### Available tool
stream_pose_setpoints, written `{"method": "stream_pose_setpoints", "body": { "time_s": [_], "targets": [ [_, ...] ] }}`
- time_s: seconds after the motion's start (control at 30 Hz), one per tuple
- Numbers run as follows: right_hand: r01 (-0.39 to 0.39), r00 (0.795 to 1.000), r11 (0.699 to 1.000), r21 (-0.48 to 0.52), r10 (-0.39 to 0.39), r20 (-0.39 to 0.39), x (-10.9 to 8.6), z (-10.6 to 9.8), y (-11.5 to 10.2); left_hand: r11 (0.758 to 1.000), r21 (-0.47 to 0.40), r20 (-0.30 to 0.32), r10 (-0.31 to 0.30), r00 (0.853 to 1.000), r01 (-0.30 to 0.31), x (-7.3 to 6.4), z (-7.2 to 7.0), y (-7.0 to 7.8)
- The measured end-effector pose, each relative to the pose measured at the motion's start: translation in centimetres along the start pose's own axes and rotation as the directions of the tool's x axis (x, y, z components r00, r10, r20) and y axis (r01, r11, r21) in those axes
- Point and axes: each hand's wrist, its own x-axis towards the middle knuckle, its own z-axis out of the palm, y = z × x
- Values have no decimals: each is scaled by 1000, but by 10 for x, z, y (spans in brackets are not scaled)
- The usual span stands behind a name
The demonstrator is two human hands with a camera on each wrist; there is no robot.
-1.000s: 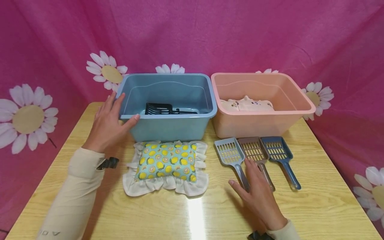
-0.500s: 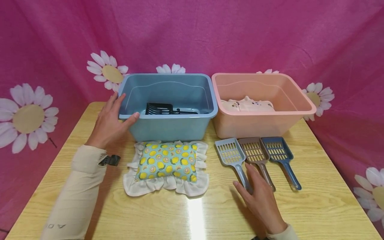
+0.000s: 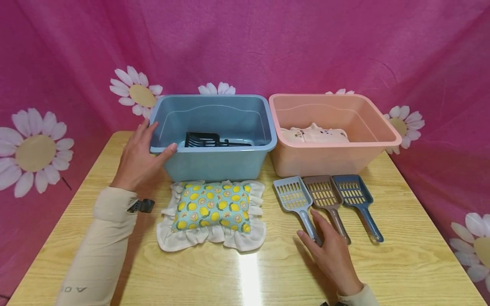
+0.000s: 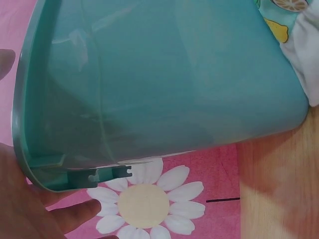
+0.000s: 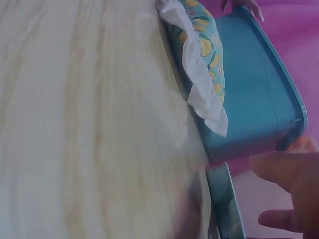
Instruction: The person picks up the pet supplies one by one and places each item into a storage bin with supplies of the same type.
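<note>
Pale wood grain covered the tabletop (image 3: 199, 278). Nearest, the right hand (image 3: 331, 255), fingers parted and unclenched, met or nearly met the grey scoop (image 3: 300, 209), leftmost of 3. Beside them lay the lemon-print pillow (image 3: 210, 208). Farther, the left hand (image 3: 138, 160) rested, relaxed, at the blue bin's (image 3: 214, 165) corner, beside the peach bin (image 3: 329, 161).

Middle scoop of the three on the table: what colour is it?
The middle scoop is brown; it shows best in the head view.
</note>
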Motion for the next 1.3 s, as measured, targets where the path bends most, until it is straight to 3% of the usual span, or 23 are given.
{"method": "stream_pose_setpoints", "body": {
  "time_s": [0.4,0.83,1.3],
  "targets": [
    [-18,1000,1000,11,18,9,-1,4,4,1000,21,-22,-1,1000,1,0,5,-2],
    [-28,1000,1000,14,28,6,-1,5,7,999,43,4,-11,1000,11,-1,4,-1],
    [-63,998,998,5,63,3,-1,3,6,1000,11,0,-13,1000,13,-3,4,0]
  ]
}}
